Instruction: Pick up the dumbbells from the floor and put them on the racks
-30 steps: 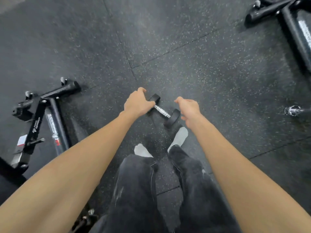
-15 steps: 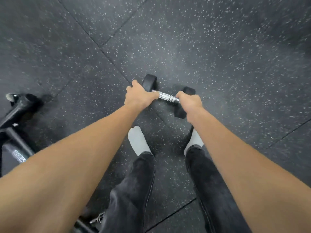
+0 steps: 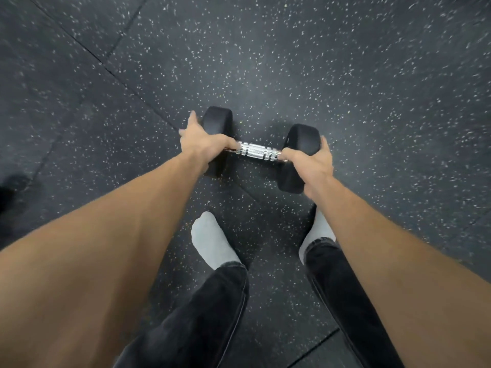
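Observation:
A black hex dumbbell [image 3: 259, 152] with a knurled chrome handle is directly in front of my feet, over the speckled rubber floor. My left hand [image 3: 203, 140] wraps the handle's left end against the left head [image 3: 218, 122]. Around the handle's right end, beside the right head [image 3: 303, 138], my right hand [image 3: 310, 162] is closed. Whether the dumbbell rests on the floor or hangs just above it I cannot tell. No rack is in view.
Dark speckled rubber floor tiles [image 3: 345, 75] with seams fill the view. My feet in grey socks [image 3: 212, 241] stand just behind the dumbbell. A dark blurred object [image 3: 8, 192] sits at the left edge.
Both hands have closed around the dumbbell's handle ends. The view has dropped closer to the floor, and the black machine frame at the left has gone out of view.

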The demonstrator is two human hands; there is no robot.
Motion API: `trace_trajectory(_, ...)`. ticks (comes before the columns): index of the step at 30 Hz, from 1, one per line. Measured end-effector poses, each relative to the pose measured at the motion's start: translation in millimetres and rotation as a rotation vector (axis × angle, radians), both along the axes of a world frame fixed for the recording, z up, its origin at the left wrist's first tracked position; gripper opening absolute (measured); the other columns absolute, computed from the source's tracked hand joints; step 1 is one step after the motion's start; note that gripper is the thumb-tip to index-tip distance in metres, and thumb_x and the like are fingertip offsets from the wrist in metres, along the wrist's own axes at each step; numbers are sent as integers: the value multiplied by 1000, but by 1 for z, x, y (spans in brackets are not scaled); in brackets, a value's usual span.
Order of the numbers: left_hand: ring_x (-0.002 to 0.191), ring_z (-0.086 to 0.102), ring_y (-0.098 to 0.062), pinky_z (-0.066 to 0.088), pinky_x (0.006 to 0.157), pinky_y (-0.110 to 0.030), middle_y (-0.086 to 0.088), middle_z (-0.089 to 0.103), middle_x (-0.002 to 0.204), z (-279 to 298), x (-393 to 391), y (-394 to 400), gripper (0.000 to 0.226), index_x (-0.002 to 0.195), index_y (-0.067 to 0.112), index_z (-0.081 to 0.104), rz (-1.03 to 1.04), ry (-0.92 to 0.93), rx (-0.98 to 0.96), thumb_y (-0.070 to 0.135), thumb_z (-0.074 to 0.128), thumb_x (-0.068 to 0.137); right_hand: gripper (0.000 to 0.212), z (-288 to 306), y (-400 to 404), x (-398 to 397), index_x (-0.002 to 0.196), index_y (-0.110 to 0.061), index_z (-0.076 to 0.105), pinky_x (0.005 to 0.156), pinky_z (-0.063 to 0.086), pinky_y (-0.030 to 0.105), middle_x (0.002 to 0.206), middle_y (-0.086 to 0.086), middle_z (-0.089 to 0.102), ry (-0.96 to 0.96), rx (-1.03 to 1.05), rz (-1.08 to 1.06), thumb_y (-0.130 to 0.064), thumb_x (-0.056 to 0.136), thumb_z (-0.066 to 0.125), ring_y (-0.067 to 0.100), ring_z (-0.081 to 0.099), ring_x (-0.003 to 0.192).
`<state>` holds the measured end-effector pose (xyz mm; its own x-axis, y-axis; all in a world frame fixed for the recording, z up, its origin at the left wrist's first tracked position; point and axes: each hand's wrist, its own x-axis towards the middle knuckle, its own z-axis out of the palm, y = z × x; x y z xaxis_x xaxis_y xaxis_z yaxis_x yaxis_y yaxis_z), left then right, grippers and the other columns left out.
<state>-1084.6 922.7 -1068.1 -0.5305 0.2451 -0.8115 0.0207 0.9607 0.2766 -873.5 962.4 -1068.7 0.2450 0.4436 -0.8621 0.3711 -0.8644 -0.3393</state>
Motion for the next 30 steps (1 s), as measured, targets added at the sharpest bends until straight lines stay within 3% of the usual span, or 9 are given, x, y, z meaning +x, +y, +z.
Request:
trace_trajectory(1,136,44,-25,42,107,-34,-4,43,153,2,-3,3,125,156,23,27,-14,-43,-12,23,94,51,91,-1,3,1,134,-30,58,74,57,32,114,-6,70,24,-9,-4,-24,47,84,20,65,105)
trace_trajectory(2,133,49,-27,44,106,-36,-3,52,145,4,-5,6,115,151,19,38,-36,-79,-26,18,92,49,77,0,6,2,120,-28,65,70,56,31,106,-5,72,35,-26,4,-20,45,83,22,67,102)
trace_trajectory(4,114,62,-29,55,93,-40,-4,67,113,10,-7,8,74,118,14,63,-70,-110,-58,7,83,46,59,2,10,2,101,-24,66,63,51,27,94,-3,71,37,-52,35,-13,44,77,23,69,98)
trace_trajectory(8,100,65,-27,59,76,-35,-5,69,105,15,-5,7,56,99,17,63,-96,-72,-66,6,77,46,63,9,8,2,112,-22,65,57,45,23,93,-5,67,31,-34,65,-8,52,78,12,61,84)
trace_trajectory(11,90,63,-21,47,59,-23,1,68,97,19,-3,1,47,87,25,59,-102,-72,-34,10,79,48,56,13,6,5,109,-21,66,53,44,22,93,-3,67,47,-10,64,-6,56,79,8,56,74)
trace_trajectory(17,91,63,-21,48,62,-23,2,69,98,52,12,-7,57,100,21,65,-98,-37,5,11,80,46,53,49,5,22,105,-22,66,49,43,21,86,-6,63,52,24,62,-1,58,79,7,53,69)
trace_trajectory(20,81,60,-15,46,58,-22,4,68,96,90,23,-5,57,98,22,65,-141,-36,17,11,80,44,50,86,3,35,100,-23,64,45,43,20,84,-5,63,59,49,37,0,58,79,8,54,67)
trace_trajectory(25,76,56,-10,42,53,-23,4,65,93,183,47,23,59,99,21,64,-294,-18,51,13,82,43,53,176,4,64,101,-23,64,40,41,17,84,-6,63,56,93,-70,1,56,80,6,54,67)
trace_trajectory(30,74,52,-8,41,52,-22,4,62,91,312,97,54,59,104,18,61,-519,5,118,11,83,49,50,299,-9,115,98,-20,66,40,40,13,85,-5,66,28,195,-218,0,55,81,6,55,68)
